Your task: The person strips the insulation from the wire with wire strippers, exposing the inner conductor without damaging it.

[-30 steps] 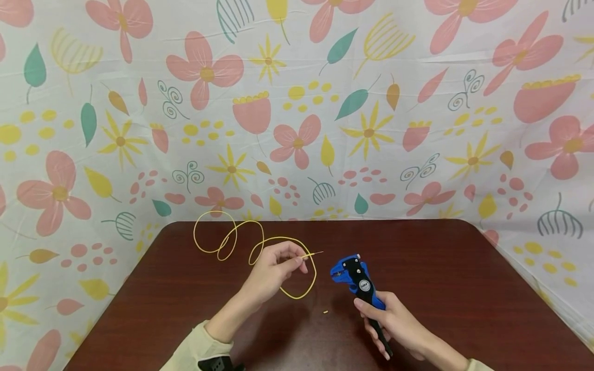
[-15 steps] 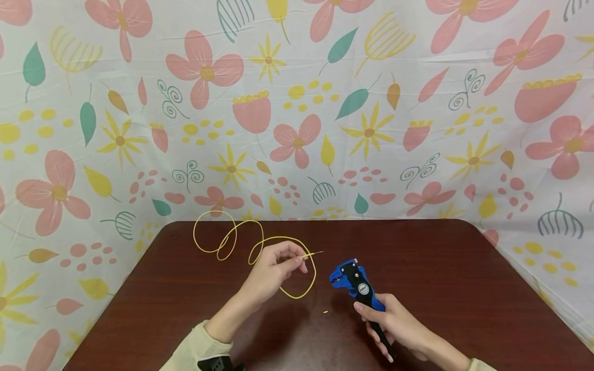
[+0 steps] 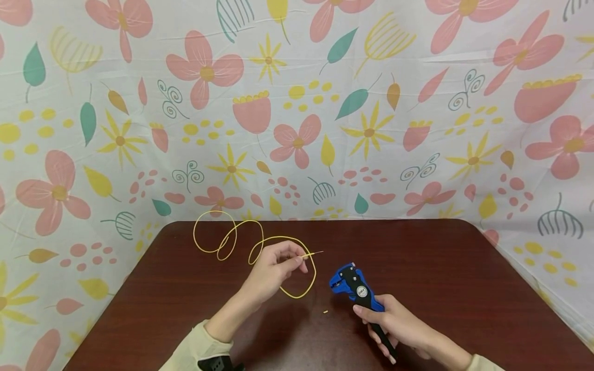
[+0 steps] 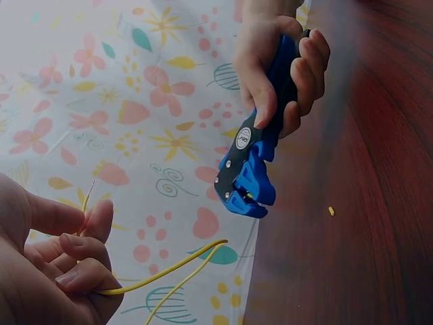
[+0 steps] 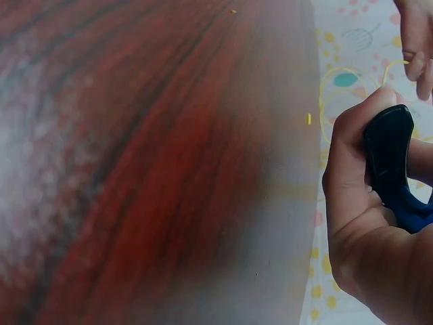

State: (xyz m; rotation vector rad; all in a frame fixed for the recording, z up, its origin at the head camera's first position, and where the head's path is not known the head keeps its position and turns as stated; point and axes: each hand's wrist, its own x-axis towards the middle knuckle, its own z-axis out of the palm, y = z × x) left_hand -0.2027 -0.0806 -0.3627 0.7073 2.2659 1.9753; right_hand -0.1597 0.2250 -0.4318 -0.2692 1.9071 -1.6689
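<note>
**Fingers Loaded on Both Sides: Wire End and Stripper Head Stand Apart**

Left hand (image 3: pixel 273 269): thumb and fingertips nearly together, pinching the yellow wire (image 3: pixel 283 237) just behind its bare end (image 3: pixel 318 252). Right hand (image 3: pixel 395 320): fingers wrapped round the handles of the blue-and-black wire stripper (image 3: pixel 360 288), thumb lying against its body.

Controlling relation: bare end to stripper head (image 3: pixel 342 278). The bare end projects from the left fingers toward the person's right and slightly away from the body. The stripper's long axis runs obliquely, from handle ends near the person on the right to the head, farther off and to the left. Its mouth faces the left hand. In the head view, the bare end lies to the left of the mouth and beyond it, with a gap between; the two do not touch. The left hand is the nearer one to the bare end. Any move to join wire and tool would, in judgement, require both closing this gap and bringing the two axes into line.

The left wrist view shows the jaws parted, with a yellow fleck in the mouth. A short yellow offcut (image 3: pixel 325 311) rests on the tabletop (image 3: pixel 455 273) between the hands. The remaining wire trails in loose loops beyond the left hand.
</note>
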